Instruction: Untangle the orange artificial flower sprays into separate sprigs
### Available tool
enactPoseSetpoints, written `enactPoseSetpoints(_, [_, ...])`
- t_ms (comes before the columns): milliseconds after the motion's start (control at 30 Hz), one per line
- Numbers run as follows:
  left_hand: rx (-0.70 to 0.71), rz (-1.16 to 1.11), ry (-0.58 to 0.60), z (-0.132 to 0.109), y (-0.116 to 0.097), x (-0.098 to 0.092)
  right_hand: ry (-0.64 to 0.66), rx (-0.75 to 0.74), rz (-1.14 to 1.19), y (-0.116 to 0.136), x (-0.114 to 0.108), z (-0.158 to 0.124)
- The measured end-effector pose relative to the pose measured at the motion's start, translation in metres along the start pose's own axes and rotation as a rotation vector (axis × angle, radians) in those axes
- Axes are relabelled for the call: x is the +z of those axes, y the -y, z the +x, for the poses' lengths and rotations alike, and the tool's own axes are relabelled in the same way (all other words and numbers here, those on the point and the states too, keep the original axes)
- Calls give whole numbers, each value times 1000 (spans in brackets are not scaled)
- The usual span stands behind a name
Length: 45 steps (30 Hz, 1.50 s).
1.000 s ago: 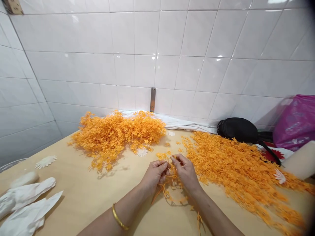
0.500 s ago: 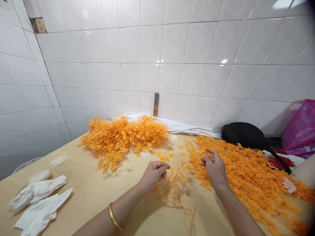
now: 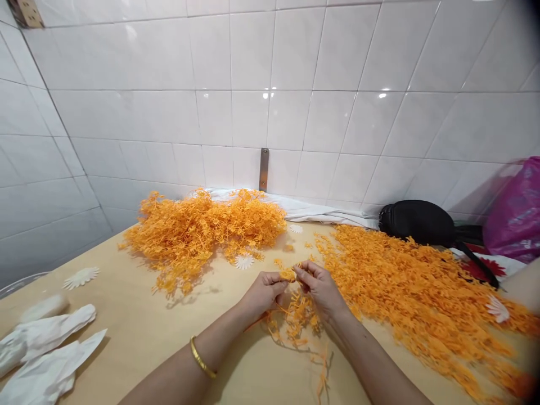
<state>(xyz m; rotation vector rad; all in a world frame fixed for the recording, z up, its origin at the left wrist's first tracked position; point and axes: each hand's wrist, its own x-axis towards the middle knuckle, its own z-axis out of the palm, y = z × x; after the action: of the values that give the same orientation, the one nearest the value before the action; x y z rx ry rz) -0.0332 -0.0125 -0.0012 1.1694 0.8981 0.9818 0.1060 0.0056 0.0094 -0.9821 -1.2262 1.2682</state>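
My left hand (image 3: 262,295) is closed, pinching an orange artificial flower sprig (image 3: 302,315) whose thin stems and small blossoms hang below the fingers over the table. Close beside it, my right hand (image 3: 321,289) has thumb and fingertips pressed on a small orange flower piece (image 3: 288,274) at the top of the sprig. The fingertips of both hands nearly meet there; exactly how the pieces join is too small to tell. Right of my hands spreads a wide, flat pile of loose orange flower pieces (image 3: 405,281). A bushy heap of orange sprigs (image 3: 202,228) lies behind to the left.
White daisy-like discs (image 3: 243,261) lie around the table (image 3: 169,343). Crumpled white tissues (image 3: 54,360) rest at the left. A black pouch (image 3: 415,224) and a purple bag (image 3: 512,211) stand at the back right. White cloth (image 3: 312,210) runs along the tiled wall.
My right hand has moved left from over the loose pile to meet my left hand at the sprig. My left hand has stayed nearly in place. The view has shifted slightly.
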Motion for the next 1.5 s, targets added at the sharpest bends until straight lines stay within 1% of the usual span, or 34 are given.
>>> enactPoseSetpoints(100, [-34,4,26,0,1,-3,-155,-62,47,-3,3,2])
enactPoseSetpoints(167, [-46,3,29,0,1,-3,-254,-70,67,-1,-1,5])
enactPoseSetpoints(233, [-41,15,51,-1,1,-2,-393,-82,97,6,-12,9])
enactPoseSetpoints(300, [-36,31,62,-2,1,-2,-582,-115,131,16,-29,11])
enactPoseSetpoints(333, [-39,39,59,-3,2,-2,-654,-141,125,21,-38,11])
enactPoseSetpoints(367, [-41,51,51,-3,2,-2,-695,-161,91,27,-46,11])
enactPoseSetpoints(400, [-42,65,46,-4,2,-1,-700,-169,47,31,-52,9])
enactPoseSetpoints(433, [-41,85,47,-4,3,-1,-676,-170,4,35,-57,6])
enactPoseSetpoints(500, [-38,131,68,-4,1,-1,-563,-130,-32,38,-57,0])
enactPoseSetpoints(633, [-77,182,135,-7,-7,1,-225,-1,66,30,-41,-7])
enactPoseSetpoints(700, [-99,211,189,-8,-10,0,-105,21,75,24,-31,-8])
enactPoseSetpoints(867, [-129,321,238,-5,-6,-3,80,36,-145,15,-14,-11])
enactPoseSetpoints(933, [-124,333,263,-3,-4,-5,119,58,-181,11,-11,-11])
enactPoseSetpoints(967, [-120,327,272,-2,-3,-5,99,58,-162,10,-10,-11])
enactPoseSetpoints(1000, [-121,316,277,-2,-3,-6,52,49,-124,8,-10,-10])
enactPoseSetpoints(1067, [-136,279,283,-1,-4,-8,-83,11,-38,6,-10,-8])
enactPoseSetpoints(1133, [-149,238,287,-1,-6,-10,-184,-33,4,5,-12,-6])
enactPoseSetpoints(1233, [-134,193,295,-1,-8,-14,-270,-124,-59,6,-13,-5])
enactPoseSetpoints(1300, [-126,169,289,-1,-8,-15,-321,-157,-81,7,-12,-5])
enactPoseSetpoints(1433, [-147,115,306,1,-7,-12,-418,-89,72,10,-5,-7])
enactPoseSetpoints(1500, [-155,81,325,2,-7,-10,-464,-80,110,13,-5,-7])
